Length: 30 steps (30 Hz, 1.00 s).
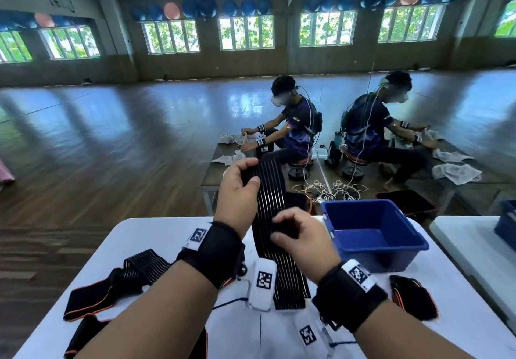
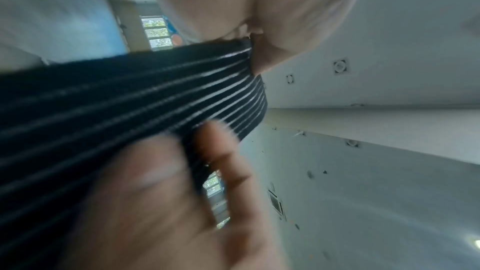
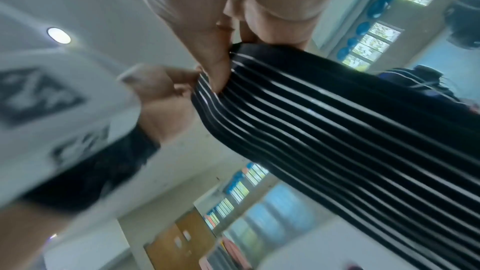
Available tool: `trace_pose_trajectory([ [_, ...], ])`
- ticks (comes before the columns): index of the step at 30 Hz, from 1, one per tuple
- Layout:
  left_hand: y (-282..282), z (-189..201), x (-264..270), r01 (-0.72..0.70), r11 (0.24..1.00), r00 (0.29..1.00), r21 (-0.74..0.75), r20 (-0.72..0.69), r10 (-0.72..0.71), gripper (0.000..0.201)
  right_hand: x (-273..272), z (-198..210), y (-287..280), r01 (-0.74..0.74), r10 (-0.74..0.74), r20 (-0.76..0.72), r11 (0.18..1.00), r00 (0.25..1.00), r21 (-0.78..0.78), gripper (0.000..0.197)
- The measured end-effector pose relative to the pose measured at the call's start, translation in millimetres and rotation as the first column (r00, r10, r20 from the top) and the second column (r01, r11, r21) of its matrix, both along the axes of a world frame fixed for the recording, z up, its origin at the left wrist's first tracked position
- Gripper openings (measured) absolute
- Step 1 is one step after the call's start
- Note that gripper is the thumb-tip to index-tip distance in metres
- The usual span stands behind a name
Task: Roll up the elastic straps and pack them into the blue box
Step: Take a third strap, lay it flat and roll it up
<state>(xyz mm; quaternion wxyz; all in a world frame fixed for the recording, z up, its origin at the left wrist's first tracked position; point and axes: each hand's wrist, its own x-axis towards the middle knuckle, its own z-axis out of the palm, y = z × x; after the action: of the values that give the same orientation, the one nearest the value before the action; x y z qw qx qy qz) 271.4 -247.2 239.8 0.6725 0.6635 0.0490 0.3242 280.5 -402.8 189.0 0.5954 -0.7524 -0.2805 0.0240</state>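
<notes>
A long black elastic strap with thin white stripes (image 1: pixel 275 249) is held up over the white table (image 1: pixel 156 235), its lower end lying on the tabletop. My left hand (image 1: pixel 247 175) grips the strap's far upper end, thumb on top. My right hand (image 1: pixel 283 229) pinches the strap lower down, near its middle. In the left wrist view the strap (image 2: pixel 130 98) runs under my left hand (image 2: pixel 241 34). In the right wrist view my right hand (image 3: pixel 221 65) pinches the strap (image 3: pixel 337 130), and the left hand (image 3: pixel 166 89) is close beside it. The blue box (image 1: pixel 391 249) stands to the right, with nothing showing inside.
More black straps with orange edging lie on the table: one at the left (image 1: pixel 120 283), one at the near left edge (image 1: pixel 83 336), one at the right (image 1: pixel 413 297). A second white table (image 1: pixel 472 235) carries another blue box (image 1: pixel 506 219). A seated person (image 1: pixel 293 129) handles cloths beyond.
</notes>
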Motion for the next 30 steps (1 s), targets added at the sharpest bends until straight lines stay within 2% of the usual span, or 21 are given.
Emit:
trace_pose_trajectory([
  [3,10.4,-13.5,20.9,0.004,0.999,0.998,-0.036,-0.066,-0.007,0.038,-22.9,-62.7,-15.6,-0.128,0.087,-0.212,0.974,0.973,-0.186,0.041],
  [5,19.9,-30.7,34.9,-0.014,0.999,0.991,0.028,-0.131,0.018,0.036,-39.7,-100.1,-27.1,-0.218,0.111,-0.360,0.937,0.926,-0.272,0.048],
  [8,34.6,-68.9,53.9,-0.021,0.985,0.956,0.169,-0.284,0.069,0.035,-62.7,-137.7,-45.0,-0.327,0.125,-0.562,0.904,0.817,-0.275,0.051],
  [11,45.4,-113.2,68.6,0.021,0.967,0.900,0.254,-0.426,0.093,0.031,-81.2,-159.5,-57.5,-0.349,0.106,-0.627,0.895,0.771,-0.279,0.052],
  [15,51.3,-165.4,86.4,0.164,0.949,0.805,0.271,-0.592,0.030,0.039,-97.7,-181.8,-66.0,-0.306,-0.018,-0.643,0.869,0.766,-0.388,0.056],
  [17,51.8,-189.4,95.9,0.254,0.924,0.753,0.286,-0.658,-0.003,0.045,-107.6,-193.3,-66.5,-0.265,-0.111,-0.620,0.836,0.777,-0.481,0.051],
  [21,60.0,-228.0,107.3,0.410,0.800,0.652,0.439,-0.754,0.080,0.044,-128.1,-202.6,-57.5,-0.141,-0.253,-0.514,0.781,0.820,-0.608,0.035],
  [24,72.6,-250.2,113.2,0.425,0.770,0.618,0.475,-0.774,0.136,0.043,-136.1,-203.6,-45.9,-0.065,-0.298,-0.417,0.744,0.859,-0.665,0.032],
  [27,82.9,-261.2,121.1,0.400,0.767,0.617,0.502,-0.766,0.179,0.040,-136.1,-203.4,-39.1,-0.062,-0.277,-0.359,0.710,0.891,-0.701,0.034],
  [30,87.4,-267.8,131.6,0.407,0.746,0.633,0.527,-0.752,0.186,0.037,-132.7,-203.5,-34.2,-0.042,-0.269,-0.336,0.722,0.903,-0.691,0.037],
])
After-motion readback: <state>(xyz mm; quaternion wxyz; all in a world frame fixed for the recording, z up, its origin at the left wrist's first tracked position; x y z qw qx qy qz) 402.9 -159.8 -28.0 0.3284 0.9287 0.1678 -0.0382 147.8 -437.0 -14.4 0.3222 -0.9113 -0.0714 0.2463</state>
